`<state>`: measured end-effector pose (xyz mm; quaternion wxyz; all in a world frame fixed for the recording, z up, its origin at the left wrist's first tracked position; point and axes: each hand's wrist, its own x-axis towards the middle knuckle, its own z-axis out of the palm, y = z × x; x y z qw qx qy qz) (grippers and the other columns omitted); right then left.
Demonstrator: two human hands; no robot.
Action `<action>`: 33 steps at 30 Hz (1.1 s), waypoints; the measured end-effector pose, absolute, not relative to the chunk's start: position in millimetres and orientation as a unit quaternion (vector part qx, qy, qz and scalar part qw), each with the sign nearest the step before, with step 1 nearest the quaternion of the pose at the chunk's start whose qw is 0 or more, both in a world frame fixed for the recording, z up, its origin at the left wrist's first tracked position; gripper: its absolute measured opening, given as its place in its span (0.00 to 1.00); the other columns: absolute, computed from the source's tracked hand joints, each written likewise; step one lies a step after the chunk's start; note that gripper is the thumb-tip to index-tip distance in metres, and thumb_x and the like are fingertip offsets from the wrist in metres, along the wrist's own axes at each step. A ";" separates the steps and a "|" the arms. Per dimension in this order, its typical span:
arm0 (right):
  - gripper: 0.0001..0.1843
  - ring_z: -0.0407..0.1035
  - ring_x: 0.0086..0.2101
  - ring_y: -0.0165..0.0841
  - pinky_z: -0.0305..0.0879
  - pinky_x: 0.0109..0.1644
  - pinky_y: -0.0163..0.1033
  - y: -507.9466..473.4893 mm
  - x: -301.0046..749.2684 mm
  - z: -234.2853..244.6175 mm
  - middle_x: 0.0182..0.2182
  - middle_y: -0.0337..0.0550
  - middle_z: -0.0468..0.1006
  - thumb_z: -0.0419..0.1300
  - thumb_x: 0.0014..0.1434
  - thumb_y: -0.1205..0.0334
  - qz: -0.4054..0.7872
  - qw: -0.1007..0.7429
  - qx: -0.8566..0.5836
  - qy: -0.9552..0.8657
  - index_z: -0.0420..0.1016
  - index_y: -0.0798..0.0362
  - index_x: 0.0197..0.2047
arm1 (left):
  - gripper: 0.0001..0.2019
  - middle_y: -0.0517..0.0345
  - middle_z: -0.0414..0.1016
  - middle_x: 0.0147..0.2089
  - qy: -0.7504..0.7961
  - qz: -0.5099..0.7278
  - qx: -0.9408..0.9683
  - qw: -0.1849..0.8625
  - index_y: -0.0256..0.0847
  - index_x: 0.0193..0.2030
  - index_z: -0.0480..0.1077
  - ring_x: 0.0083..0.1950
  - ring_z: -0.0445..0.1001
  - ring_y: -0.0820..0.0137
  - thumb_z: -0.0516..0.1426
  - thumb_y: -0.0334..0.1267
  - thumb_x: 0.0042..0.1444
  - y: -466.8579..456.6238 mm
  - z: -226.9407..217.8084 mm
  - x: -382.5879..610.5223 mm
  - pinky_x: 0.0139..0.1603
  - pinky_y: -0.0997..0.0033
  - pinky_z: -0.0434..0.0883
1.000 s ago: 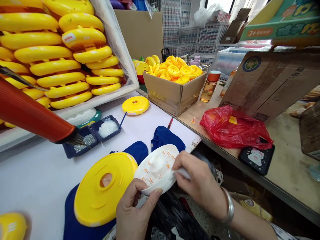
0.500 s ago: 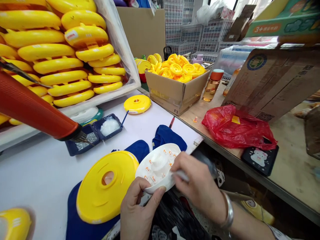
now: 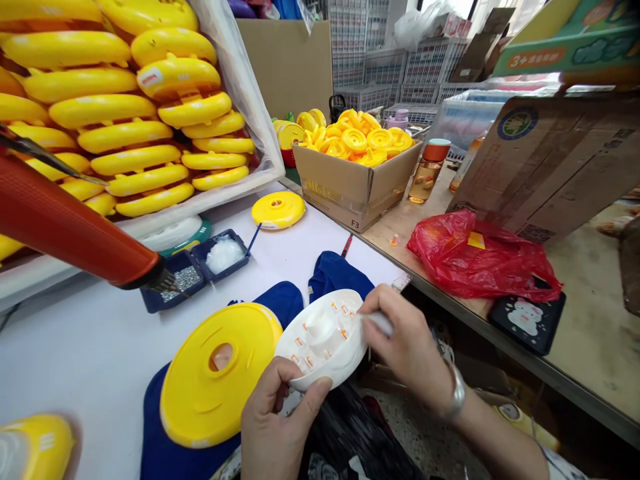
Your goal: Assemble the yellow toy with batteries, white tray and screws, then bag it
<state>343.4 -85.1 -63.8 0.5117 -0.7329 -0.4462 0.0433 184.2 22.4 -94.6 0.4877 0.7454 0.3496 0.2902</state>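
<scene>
Through the head camera I see my left hand (image 3: 277,420) closed around the near edge of a white oval plastic shell (image 3: 325,340), with the thumb on top. The shell is held up just over the table, and it has a round bump in the middle and small orange bits around it. My right hand (image 3: 410,347) is closed too, and its fingers pinch a small white stick (image 3: 380,323) that touches the far right side of the shell. A silver bangle (image 3: 456,393) sits on that wrist. Just left of the shell, a big yellow round lid (image 3: 215,373) with a hole lies on a dark blue cloth (image 3: 165,427). Another blue cloth (image 3: 335,273) lies just past the shell. Farther left, an orange tube (image 3: 75,227) points at two small blue trays (image 3: 200,273), one with silver bits and one with white stuff. Far off, a cardboard box (image 3: 335,200) is full of yellow parts, and a red plastic bag (image 3: 480,257) lies to the right.
</scene>
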 end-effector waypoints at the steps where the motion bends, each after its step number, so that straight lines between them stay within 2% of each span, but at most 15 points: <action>1: 0.10 0.64 0.34 0.29 0.58 0.38 0.34 -85.3 343.3 -64.0 0.31 0.37 0.69 0.54 0.53 0.78 0.052 0.512 -0.721 -0.464 0.65 0.53 0.34 | 0.12 0.61 0.70 0.27 0.346 0.288 0.742 0.496 0.39 0.25 0.66 0.30 0.71 0.71 0.65 0.41 0.46 22.4 -94.8 183.6 0.31 0.80 0.70; 12: 0.09 0.65 0.35 0.29 0.60 0.40 0.34 -82.5 347.1 -74.3 0.33 0.38 0.70 0.55 0.54 0.76 0.070 0.564 -0.692 -0.445 0.66 0.53 0.34 | 0.13 0.61 0.70 0.27 0.367 0.282 0.706 0.536 0.39 0.25 0.66 0.31 0.70 0.72 0.66 0.41 0.44 25.6 -94.7 179.7 0.32 0.81 0.70; 18: 0.01 0.65 0.33 0.29 0.61 0.39 0.35 -89.7 388.1 -93.6 0.32 0.38 0.71 0.58 0.59 0.66 0.069 0.658 -0.675 -0.327 0.69 0.53 0.36 | 0.13 0.63 0.70 0.27 0.377 0.283 0.653 0.593 0.39 0.26 0.67 0.31 0.70 0.74 0.67 0.41 0.44 28.6 -92.6 178.7 0.32 0.84 0.69; 28: 0.01 0.63 0.38 0.28 0.60 0.43 0.33 -101.6 374.1 -79.4 0.36 0.39 0.67 0.58 0.61 0.65 0.108 0.682 -0.625 -0.364 0.70 0.51 0.36 | 0.15 0.64 0.66 0.25 0.397 0.290 0.617 0.614 0.38 0.25 0.67 0.30 0.66 0.75 0.68 0.43 0.41 29.0 -90.8 181.0 0.30 0.84 0.66; 31: 0.01 0.63 0.35 0.28 0.59 0.41 0.33 -97.0 372.8 -74.9 0.33 0.38 0.67 0.59 0.61 0.64 0.116 0.681 -0.623 -0.366 0.70 0.51 0.36 | 0.16 0.63 0.66 0.25 0.401 0.290 0.611 0.618 0.38 0.25 0.67 0.29 0.66 0.75 0.69 0.43 0.40 29.5 -90.3 181.9 0.30 0.84 0.66; 33: 0.03 0.62 0.33 0.27 0.60 0.38 0.32 -93.4 375.0 -75.3 0.32 0.37 0.68 0.60 0.61 0.62 0.144 0.718 -0.599 -0.325 0.70 0.51 0.36 | 0.16 0.63 0.66 0.24 0.402 0.293 0.606 0.621 0.38 0.24 0.67 0.29 0.66 0.75 0.69 0.43 0.40 30.0 -90.2 182.3 0.30 0.83 0.66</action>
